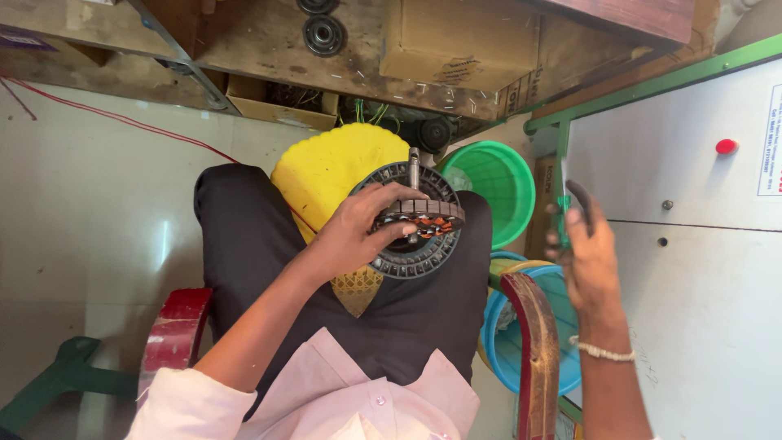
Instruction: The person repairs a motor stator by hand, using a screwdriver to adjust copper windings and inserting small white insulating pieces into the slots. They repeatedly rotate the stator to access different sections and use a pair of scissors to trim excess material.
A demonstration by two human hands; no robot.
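The left hand (358, 232) is gripping the motor (414, 218) steady on the lap, shaft up, while the right hand (588, 257) is pinching a green tool (562, 208) beside the white bench (692, 244).

The motor part (417, 218) was seen in dark grey, with orange and black windings at its centre and a silver shaft. A yellow basin (326, 175) was noted behind it, a green bowl (497, 183) beside it and a blue tub (529, 342) below. The chair arms (538, 350) were finished in red. The trousers (244, 236) were black, the shirt (326, 399) pale pink. The panel (692, 244) was white, edged in green, with a red button (726, 146).
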